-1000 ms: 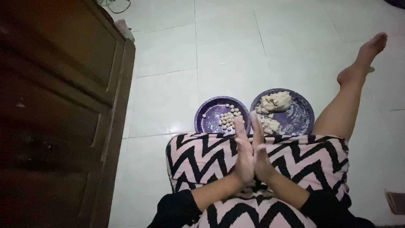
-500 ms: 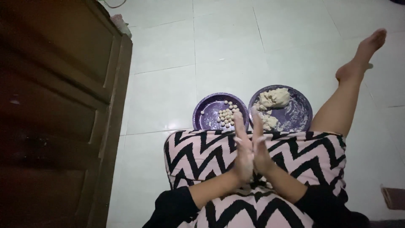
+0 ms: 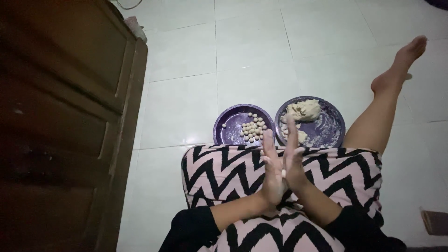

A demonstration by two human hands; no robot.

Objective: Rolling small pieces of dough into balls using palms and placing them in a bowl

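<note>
My left hand and right hand are pressed flat together, palm against palm, fingers stretched straight and pointing away from me, floury white. A small pale bit of dough shows in the seam between the palms, so both hands are closed flat on it rather than curled. They hover over my lap, above the pink dress with black zigzags.

Just beyond my knees, on the pale tiled floor, two purple plates sit side by side, nearly touching. The left plate carries a cluster of small dough balls. The right plate holds a dough lump at its far side. My bare leg stretches out to the right. A dark wooden cabinet stands on the left.
</note>
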